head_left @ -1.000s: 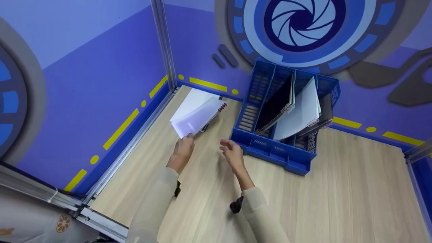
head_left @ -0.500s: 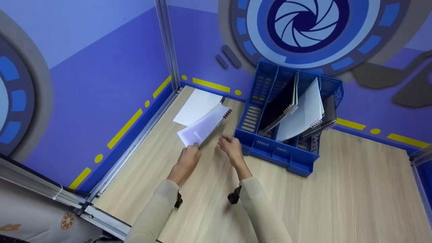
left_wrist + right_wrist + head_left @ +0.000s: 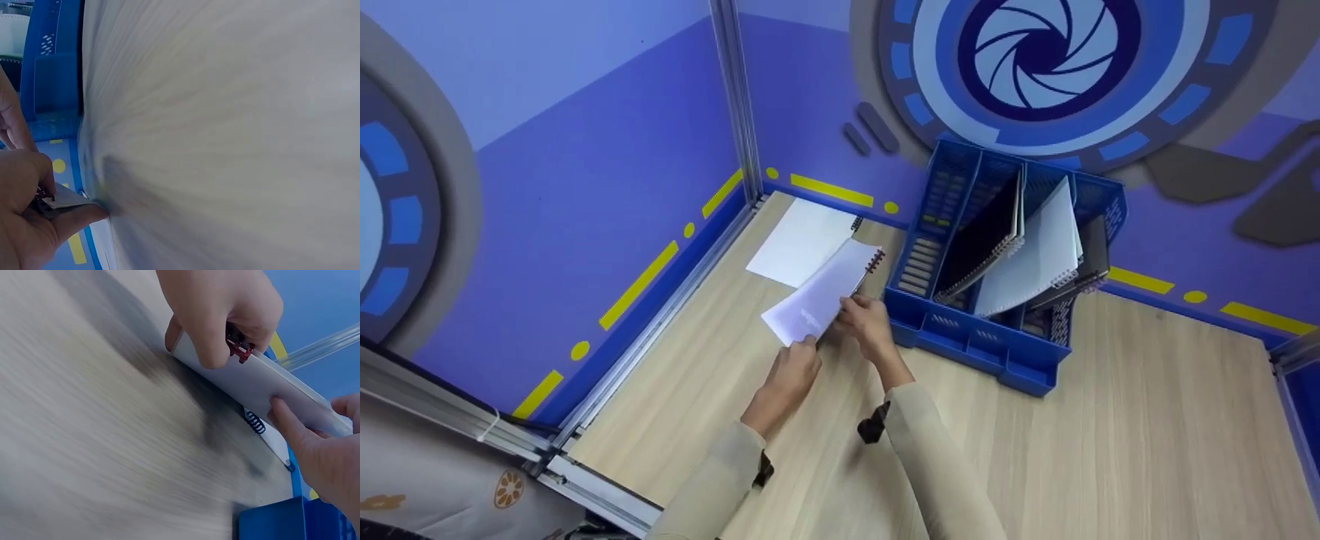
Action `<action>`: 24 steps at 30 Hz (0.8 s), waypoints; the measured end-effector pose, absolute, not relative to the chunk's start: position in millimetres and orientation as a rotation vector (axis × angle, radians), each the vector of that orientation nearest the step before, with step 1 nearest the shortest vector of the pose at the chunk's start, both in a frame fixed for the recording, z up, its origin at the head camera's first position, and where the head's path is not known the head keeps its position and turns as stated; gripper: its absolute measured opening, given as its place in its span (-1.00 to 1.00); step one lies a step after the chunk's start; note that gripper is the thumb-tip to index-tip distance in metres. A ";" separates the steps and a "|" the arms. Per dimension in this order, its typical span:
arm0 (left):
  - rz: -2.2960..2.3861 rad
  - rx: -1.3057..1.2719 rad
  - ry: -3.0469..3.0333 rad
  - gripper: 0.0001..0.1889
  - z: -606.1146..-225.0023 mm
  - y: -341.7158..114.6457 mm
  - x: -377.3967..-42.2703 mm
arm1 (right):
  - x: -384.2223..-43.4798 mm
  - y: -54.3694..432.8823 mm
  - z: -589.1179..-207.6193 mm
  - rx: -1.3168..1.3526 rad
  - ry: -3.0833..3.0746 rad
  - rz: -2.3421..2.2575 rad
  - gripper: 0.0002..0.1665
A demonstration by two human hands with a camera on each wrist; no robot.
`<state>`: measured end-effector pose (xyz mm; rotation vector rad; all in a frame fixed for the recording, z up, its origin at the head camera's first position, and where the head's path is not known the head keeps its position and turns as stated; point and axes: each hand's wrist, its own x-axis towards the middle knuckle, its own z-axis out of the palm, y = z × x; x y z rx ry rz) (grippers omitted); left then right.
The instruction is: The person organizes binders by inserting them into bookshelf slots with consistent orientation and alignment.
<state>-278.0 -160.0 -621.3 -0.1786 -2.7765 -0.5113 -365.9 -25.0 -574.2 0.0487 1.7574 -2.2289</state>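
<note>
A white-covered spiral notebook point(image 3: 829, 289) with red coils is raised at a tilt over the wooden table. My left hand point(image 3: 789, 379) grips its near end; in the left wrist view, red coils show inside that same left hand point(image 3: 25, 208). My right hand point(image 3: 874, 330) pinches the notebook's right edge. Seen from the right wrist, the right hand point(image 3: 323, 450) has fingers on both sides of the notebook point(image 3: 253, 385), while the left hand point(image 3: 225, 309) holds it by the coils. Behind it a second white notebook point(image 3: 802, 240) with black coils lies flat on the table.
A blue divided file rack point(image 3: 960, 330) stands just right of the right hand, with several spiral notebooks point(image 3: 1031, 255) leaning in its slots; its leftmost slot point(image 3: 919, 262) shows a bare slatted bottom. Printed wall panels point(image 3: 585, 150) border the table point(image 3: 1140, 420) at the left and back.
My left hand has drawn the red-coiled notebook toward me and to the right, off the other notebook. My right hand has come from apart to holding its right edge.
</note>
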 end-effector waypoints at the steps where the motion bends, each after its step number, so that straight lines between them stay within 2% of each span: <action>1: -0.494 -0.183 -2.769 -0.94 -620.8 -158.6 -277.4 | -366.3 -24.5 -573.2 0.050 1.766 -2.221 -0.51; 10: -0.442 -0.202 -2.737 -0.92 -617.0 -149.0 -274.7 | -368.2 -16.2 -561.4 0.092 1.921 -2.105 -0.65; 21: -0.502 -0.056 -2.686 -0.88 -612.8 -141.3 -269.1 | -363.3 -15.1 -550.9 0.041 1.971 -2.086 -0.74; 24: -0.539 -0.016 -2.667 -0.81 -608.1 -140.1 -266.8 | -361.8 -14.5 -547.7 0.024 1.978 -2.087 -0.77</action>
